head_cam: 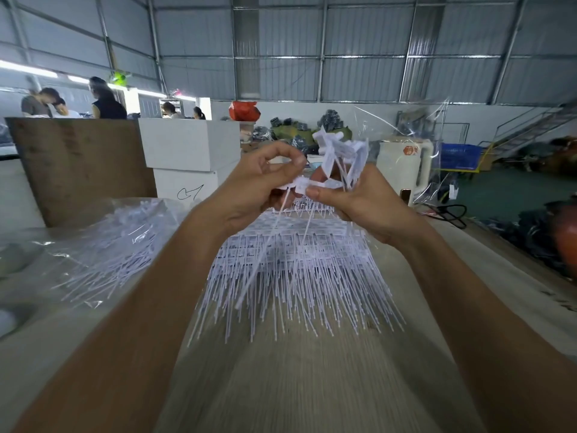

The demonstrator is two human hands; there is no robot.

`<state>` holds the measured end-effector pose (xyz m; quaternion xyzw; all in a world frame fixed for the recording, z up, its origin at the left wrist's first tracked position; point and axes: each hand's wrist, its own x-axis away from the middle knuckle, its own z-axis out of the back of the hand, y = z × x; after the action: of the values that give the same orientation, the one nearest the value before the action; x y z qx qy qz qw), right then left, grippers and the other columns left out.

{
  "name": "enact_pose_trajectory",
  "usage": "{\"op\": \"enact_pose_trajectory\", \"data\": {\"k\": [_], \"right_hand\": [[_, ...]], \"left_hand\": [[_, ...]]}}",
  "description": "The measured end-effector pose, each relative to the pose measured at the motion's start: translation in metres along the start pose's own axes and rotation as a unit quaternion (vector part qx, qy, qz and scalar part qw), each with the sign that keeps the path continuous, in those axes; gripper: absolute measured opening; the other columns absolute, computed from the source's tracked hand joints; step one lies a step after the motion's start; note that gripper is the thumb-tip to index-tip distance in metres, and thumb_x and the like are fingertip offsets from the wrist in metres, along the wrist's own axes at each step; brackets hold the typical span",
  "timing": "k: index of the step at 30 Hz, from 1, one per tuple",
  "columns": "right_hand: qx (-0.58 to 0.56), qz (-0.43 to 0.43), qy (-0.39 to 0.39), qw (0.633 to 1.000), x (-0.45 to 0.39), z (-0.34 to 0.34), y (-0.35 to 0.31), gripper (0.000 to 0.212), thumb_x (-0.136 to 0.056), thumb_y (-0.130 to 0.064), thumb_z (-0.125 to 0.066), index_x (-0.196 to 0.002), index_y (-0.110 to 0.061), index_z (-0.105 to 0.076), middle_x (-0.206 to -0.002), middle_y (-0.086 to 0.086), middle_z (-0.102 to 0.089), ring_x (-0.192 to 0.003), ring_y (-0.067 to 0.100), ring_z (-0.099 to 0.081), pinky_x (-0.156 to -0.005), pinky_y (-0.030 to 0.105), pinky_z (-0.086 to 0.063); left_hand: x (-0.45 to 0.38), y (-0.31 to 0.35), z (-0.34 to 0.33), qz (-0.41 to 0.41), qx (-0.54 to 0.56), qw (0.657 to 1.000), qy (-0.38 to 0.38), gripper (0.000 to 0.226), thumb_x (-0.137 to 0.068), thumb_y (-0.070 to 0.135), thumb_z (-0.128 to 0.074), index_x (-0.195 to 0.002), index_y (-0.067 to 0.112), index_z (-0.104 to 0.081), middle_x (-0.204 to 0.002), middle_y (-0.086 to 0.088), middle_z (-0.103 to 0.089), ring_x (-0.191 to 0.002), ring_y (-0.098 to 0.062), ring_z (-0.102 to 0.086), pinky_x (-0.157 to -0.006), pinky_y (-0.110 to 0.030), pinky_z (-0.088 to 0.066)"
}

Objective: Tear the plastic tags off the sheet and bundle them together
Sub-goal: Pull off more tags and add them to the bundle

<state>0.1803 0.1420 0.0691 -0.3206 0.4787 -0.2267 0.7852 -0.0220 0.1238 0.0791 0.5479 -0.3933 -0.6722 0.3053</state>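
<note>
Head view: a white plastic tag [301, 185] is held raised above the desk [312, 385], pinched at its flat head between both hands, its thin tail hanging down toward the viewer. The left hand [259, 185] is curled round the tag from the left; the fingers [313, 192] of the right hand [362, 201] are closed on the tag's other end, and a loose cluster of tags [340, 154] already torn off is gripped higher in the same hand. Below the hands, a large sheet of joined tags [293, 264] is spread on the desk, tails fanned toward the viewer. A clear plastic bag [103, 242] with more tags lies to the left. White boxes [187, 151] and a brown board [81, 164] stand behind.

The tearing step is judged to be in hand, with most tags still on the sheet. Next, the pinched tag would need to be slid in beside the cluster with heads aligned, before another is pulled free.
</note>
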Motion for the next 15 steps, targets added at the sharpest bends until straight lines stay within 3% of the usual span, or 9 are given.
{"op": "enact_pose_trajectory", "data": {"k": [2, 4, 6, 9, 12, 15], "right_hand": [[0.028, 0.006, -0.008, 1.0, -0.001, -0.006, -0.004, 0.023, -0.089, -0.01, -0.077, -0.107, -0.021, -0.068, -0.091, -0.013, -0.076, -0.085, 0.0, -0.071, -0.075, 0.016, -0.054], [0.082, 0.007, -0.006, 0.997, -0.003, -0.009, -0.006, 0.031, -0.09, -0.013, -0.077, -0.119, -0.017, -0.068, -0.11, -0.007, -0.075, -0.104, 0.005, -0.069, -0.085, 0.02, -0.053], [0.152, 0.024, 0.0, 0.988, -0.005, -0.011, -0.007, 0.034, -0.091, -0.013, -0.075, -0.124, -0.011, -0.067, -0.112, -0.005, -0.071, -0.101, 0.007, -0.067, -0.081, 0.012, -0.049], [0.278, 0.112, 0.016, 0.954, -0.004, -0.013, -0.011, 0.025, -0.088, -0.001, -0.072, -0.111, -0.012, -0.069, -0.097, -0.012, -0.061, -0.084, -0.004, -0.057, -0.073, 0.001, -0.04], [0.241, 0.08, 0.032, 0.967, -0.005, -0.008, -0.015, 0.019, -0.092, -0.012, -0.073, -0.098, -0.027, -0.064, -0.082, -0.025, -0.06, -0.077, -0.017, -0.058, -0.067, 0.005, -0.042], [0.147, 0.036, 0.051, 0.987, -0.006, 0.001, -0.014, 0.012, -0.089, -0.02, -0.078, -0.089, -0.021, -0.067, -0.069, -0.023, -0.066, -0.065, -0.009, -0.06, -0.062, 0.008, -0.044]], "left_hand": [[-0.002, -0.002, 0.003, 0.008, -0.034, 0.999, 0.02, 0.009, -0.09, 0.023, -0.072, -0.093, 0.016, -0.066, -0.072, -0.006, -0.064, -0.045, -0.015, -0.047, -0.042, -0.021, -0.035], [-0.004, -0.004, 0.005, 0.011, -0.089, 0.995, 0.04, 0.009, -0.095, 0.018, -0.068, -0.101, 0.011, -0.069, -0.07, -0.014, -0.053, -0.045, -0.016, -0.037, -0.04, -0.02, -0.029], [-0.004, -0.005, 0.005, 0.003, -0.11, 0.993, 0.05, 0.013, -0.097, 0.012, -0.063, -0.108, 0.008, -0.07, -0.069, -0.015, -0.049, -0.046, -0.016, -0.035, -0.04, -0.02, -0.026], [0.0, -0.005, 0.004, -0.013, -0.128, 0.991, 0.043, 0.021, -0.093, 0.005, -0.059, -0.093, 0.018, -0.075, -0.057, -0.005, -0.06, -0.04, -0.013, -0.044, -0.04, -0.018, -0.026], [0.001, -0.003, 0.006, -0.004, -0.145, 0.988, 0.059, 0.011, -0.095, 0.009, -0.065, -0.093, 0.015, -0.074, -0.054, 0.002, -0.062, -0.039, -0.012, -0.048, -0.036, -0.018, -0.027], [0.003, 0.003, 0.007, -0.04, -0.13, 0.99, 0.034, 0.014, -0.096, 0.027, -0.067, -0.098, 0.015, -0.074, -0.068, 0.004, -0.071, -0.044, -0.011, -0.053, -0.038, -0.017, -0.031]]}}
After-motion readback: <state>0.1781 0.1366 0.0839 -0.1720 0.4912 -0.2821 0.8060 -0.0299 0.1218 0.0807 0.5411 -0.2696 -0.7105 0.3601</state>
